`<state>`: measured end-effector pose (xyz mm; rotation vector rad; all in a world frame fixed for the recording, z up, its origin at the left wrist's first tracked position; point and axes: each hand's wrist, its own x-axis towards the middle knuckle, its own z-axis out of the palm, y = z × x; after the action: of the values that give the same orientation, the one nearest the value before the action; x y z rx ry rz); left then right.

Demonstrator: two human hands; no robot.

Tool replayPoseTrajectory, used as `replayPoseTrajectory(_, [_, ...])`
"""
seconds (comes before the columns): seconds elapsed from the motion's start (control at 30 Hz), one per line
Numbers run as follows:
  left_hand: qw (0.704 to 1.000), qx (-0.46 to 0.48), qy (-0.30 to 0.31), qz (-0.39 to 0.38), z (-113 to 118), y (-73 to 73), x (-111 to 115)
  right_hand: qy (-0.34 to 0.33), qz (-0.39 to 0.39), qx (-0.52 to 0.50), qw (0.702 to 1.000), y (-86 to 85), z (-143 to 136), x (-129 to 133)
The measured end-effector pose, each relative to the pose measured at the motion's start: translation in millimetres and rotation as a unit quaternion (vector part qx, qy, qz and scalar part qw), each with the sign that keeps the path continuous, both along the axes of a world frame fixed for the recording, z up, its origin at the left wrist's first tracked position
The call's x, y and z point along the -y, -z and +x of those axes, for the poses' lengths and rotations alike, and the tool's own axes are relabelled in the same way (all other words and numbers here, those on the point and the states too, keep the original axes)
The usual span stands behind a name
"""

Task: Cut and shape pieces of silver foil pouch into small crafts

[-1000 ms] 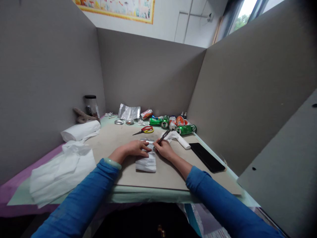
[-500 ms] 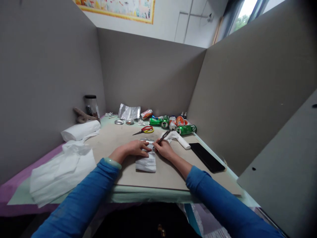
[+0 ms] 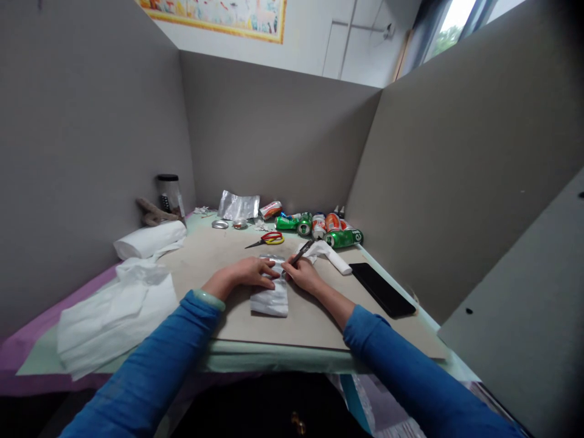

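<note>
A small silvery-white sheet [image 3: 270, 304] lies on the beige board in front of me; whether it is one layer or several I cannot tell. My left hand [image 3: 250, 271] rests on its upper part, fingers stretched out and pressing it down. In my right hand [image 3: 302, 272] is a dark pen [image 3: 303, 247], pinched at a slant, its tip low by the sheet's right edge and hidden by my fingers. Beyond both hands lie scissors [image 3: 272, 237] with red and yellow handles.
Several crushed cans [image 3: 305, 225] and a curled metal sheet [image 3: 239, 205] line the back. To the right are a folded white tissue [image 3: 336, 260] and a black phone [image 3: 382, 289]. A white roll [image 3: 150, 239], tissue sheets [image 3: 114, 316] and a lidded jar [image 3: 170, 193] stand left.
Almost nothing differs. Both hands, the pen and the sheet stay in place; the whole view shifts very slightly.
</note>
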<state>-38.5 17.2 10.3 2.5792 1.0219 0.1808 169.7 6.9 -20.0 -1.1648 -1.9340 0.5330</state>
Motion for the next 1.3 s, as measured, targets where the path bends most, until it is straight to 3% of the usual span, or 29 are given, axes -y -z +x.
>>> replayPoseTrajectory(1.03, [1.0, -0.014, 0.013, -0.001, 0.7, -5.5, 4.2, 0.021, 0.018, 0.002, 1.0, -0.3, -1.0, 0.1])
replayPoseTrajectory(1.3, [1.0, -0.016, 0.009, -0.007, -0.5, -4.5, 3.4, 0.025, -0.023, -0.052, 0.998, 0.2, 0.4, -0.6])
